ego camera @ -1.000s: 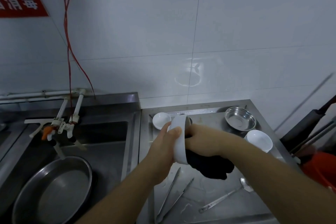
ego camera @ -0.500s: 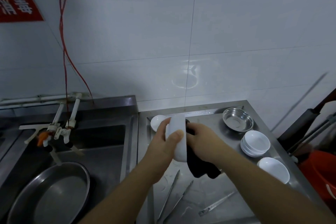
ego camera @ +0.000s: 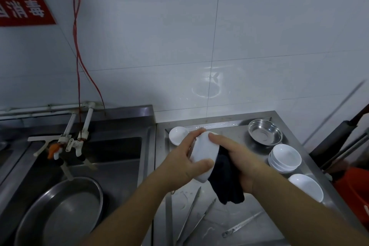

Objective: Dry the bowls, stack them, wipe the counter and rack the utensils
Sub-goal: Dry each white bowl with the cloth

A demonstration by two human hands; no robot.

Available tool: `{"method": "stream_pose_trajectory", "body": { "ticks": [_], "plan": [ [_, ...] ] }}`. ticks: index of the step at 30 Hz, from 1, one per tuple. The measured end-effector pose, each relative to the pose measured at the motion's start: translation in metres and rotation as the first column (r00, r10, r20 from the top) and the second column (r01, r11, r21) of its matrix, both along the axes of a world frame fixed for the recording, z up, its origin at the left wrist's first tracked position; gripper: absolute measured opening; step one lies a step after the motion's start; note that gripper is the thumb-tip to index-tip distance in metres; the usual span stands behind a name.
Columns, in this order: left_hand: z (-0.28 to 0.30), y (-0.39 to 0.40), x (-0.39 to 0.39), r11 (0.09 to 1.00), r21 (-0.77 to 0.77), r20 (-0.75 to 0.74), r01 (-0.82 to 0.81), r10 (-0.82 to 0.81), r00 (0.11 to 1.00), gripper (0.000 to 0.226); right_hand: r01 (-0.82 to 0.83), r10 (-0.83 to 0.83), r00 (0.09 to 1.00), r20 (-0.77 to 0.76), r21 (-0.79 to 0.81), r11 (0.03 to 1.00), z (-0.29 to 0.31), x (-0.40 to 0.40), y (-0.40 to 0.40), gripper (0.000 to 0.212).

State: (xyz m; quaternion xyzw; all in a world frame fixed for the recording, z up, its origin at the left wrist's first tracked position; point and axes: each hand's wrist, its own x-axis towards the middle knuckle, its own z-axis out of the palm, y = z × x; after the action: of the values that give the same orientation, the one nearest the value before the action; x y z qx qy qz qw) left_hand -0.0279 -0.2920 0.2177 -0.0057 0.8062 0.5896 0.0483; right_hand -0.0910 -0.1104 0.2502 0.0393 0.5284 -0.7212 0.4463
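both hands (ego camera: 211,166) hold a white bowl (ego camera: 202,156) and dark cloth (ego camera: 226,181).

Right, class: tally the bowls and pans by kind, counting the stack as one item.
Single white bowls: 3 (held bowl, back bowl, front bowl)
Stack of white bowls: 1
Steel bowl: 1
Steel pan: 1
Total: 6

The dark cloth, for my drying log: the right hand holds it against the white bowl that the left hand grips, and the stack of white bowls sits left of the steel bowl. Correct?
One slip. In the head view, the stack of white bowls sits nearer the camera than the steel bowl, slightly right. The right hand does hold the dark cloth against the white bowl gripped by the left hand.
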Motion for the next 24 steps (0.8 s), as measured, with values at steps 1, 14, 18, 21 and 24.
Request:
{"method": "stream_pose_trajectory", "body": {
  "ticks": [1,14,18,21,24],
  "plan": [
    [-0.001,-0.002,0.0,1.0,-0.018,-0.005,0.004,-0.005,1.0,0.086,0.012,-0.012,1.0,0.005,-0.013,1.0,-0.002,0.001,0.0,0.07],
    [-0.018,0.01,0.012,0.396,0.793,0.488,-0.463,0.043,0.872,0.066,0.168,-0.167,0.986,0.017,-0.152,0.974,-0.02,0.0,0.004,0.071],
    [-0.01,0.009,0.005,0.227,0.853,0.428,-0.469,0.21,0.879,0.051,0.12,-0.122,0.992,-0.035,-0.043,0.992,-0.027,0.004,0.004,0.076],
    [0.002,-0.003,-0.002,0.156,0.891,0.365,-0.427,0.316,0.876,0.05,0.069,-0.069,0.997,-0.027,0.028,0.997,-0.036,0.005,0.011,0.074],
    [0.01,-0.016,-0.003,0.189,0.881,0.334,-0.434,0.401,0.853,0.053,0.154,-0.152,0.987,-0.044,0.039,0.987,-0.037,0.003,0.021,0.063]
  ]
}}
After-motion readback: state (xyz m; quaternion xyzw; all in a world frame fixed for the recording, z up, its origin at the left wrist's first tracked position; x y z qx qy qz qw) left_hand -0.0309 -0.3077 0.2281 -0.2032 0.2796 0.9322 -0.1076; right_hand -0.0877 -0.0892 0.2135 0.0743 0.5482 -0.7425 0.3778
